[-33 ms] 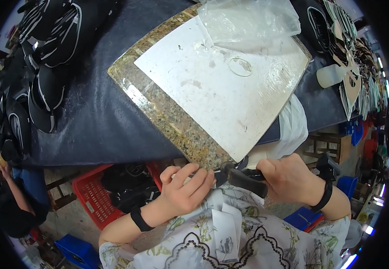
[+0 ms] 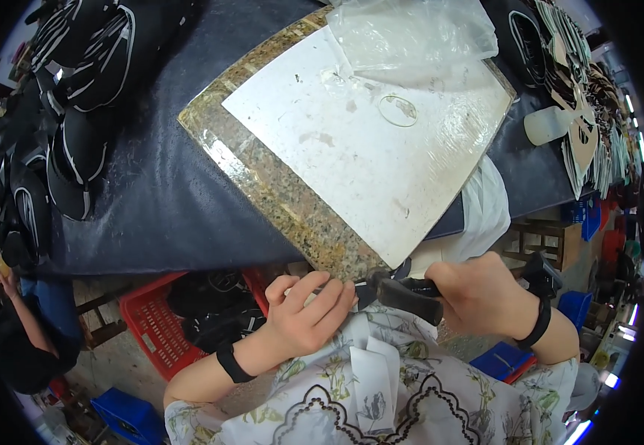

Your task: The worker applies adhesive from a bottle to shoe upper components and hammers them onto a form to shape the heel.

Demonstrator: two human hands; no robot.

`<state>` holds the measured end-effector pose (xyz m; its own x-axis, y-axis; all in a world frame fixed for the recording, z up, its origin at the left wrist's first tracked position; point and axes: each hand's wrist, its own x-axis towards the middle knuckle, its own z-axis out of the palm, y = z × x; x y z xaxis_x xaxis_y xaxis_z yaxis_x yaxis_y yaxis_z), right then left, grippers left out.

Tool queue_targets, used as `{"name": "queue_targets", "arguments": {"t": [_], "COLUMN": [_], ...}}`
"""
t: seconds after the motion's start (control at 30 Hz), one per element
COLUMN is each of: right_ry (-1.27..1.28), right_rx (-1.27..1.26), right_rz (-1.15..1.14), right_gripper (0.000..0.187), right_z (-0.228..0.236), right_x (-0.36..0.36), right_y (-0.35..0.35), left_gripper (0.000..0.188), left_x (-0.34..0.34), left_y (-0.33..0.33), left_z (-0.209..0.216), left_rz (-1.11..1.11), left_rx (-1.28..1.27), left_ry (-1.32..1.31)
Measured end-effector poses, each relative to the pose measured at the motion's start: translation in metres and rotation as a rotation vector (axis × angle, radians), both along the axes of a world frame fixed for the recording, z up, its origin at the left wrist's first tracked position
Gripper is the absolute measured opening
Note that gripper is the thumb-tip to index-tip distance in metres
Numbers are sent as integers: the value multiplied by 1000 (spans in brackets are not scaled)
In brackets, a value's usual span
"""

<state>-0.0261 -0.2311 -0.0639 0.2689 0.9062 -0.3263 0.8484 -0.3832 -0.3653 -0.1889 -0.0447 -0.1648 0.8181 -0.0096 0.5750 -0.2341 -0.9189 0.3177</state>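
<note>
A red perforated plastic crate (image 2: 148, 335) stood left of both hands. The left hand (image 2: 307, 315) curled its fingers beside a small dark piece (image 2: 366, 294); whether it grasped this, I could not tell. Further right, a black hammer-like tool (image 2: 409, 302) was clenched by its handle in the right hand (image 2: 485, 300).
</note>
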Motion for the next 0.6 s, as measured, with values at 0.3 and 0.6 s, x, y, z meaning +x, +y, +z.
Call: {"name": "queue_targets", "arguments": {"t": [0.3,0.6], "right_ry": [44,47], "right_rx": [79,29], "right_rz": [30,21], "right_gripper": [37,34], "right_z": [-3,-8], "right_x": [3,2], "right_y": [3,-4], "left_gripper": [23,29], "left_x": [0,5], "left_y": [0,1], "left_z": [-2,0], "left_rz": [-3,28], "left_rx": [15,-335], "left_ry": [-26,35]}}
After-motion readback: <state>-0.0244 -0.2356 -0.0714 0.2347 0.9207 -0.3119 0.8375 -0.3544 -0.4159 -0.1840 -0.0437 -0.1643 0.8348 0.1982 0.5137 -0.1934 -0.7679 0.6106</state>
